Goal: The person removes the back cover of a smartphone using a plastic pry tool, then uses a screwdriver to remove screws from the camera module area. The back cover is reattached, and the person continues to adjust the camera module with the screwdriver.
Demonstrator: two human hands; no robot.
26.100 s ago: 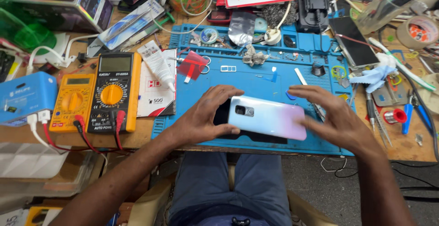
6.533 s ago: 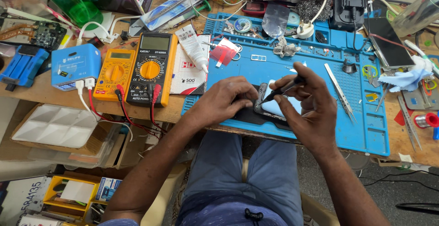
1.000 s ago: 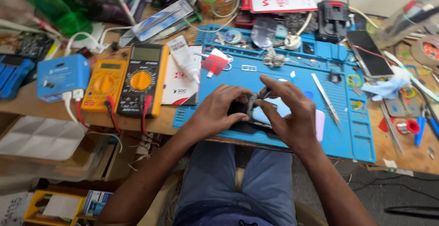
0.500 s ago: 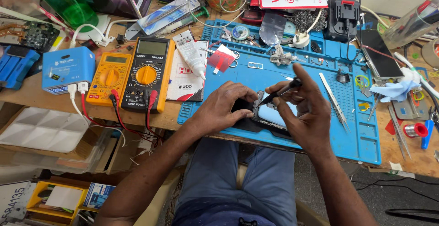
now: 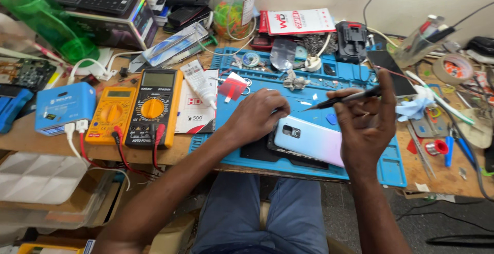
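A phone with a pale pink-blue back cover (image 5: 311,140) lies camera-side up on a blue work mat (image 5: 247,153), over a dark slab. My left hand (image 5: 256,115) rests on the phone's left end with the fingers curled against it. My right hand (image 5: 364,123) is raised just right of the phone and grips a slim black screwdriver (image 5: 346,98), whose tip points left above the mat. The right edge of the phone is hidden behind that hand.
Two multimeters, yellow (image 5: 109,115) and black-orange (image 5: 154,107), lie left of the mat with red and black leads. A blue box (image 5: 65,108), a glue tube (image 5: 199,83), a green bottle (image 5: 42,18), a tape roll (image 5: 452,68), tweezers and small parts crowd the wooden bench.
The phone now lies with its pale back cover up. My right hand has lifted off it to the right, carrying the screwdriver. My left hand stays at the phone's left end.
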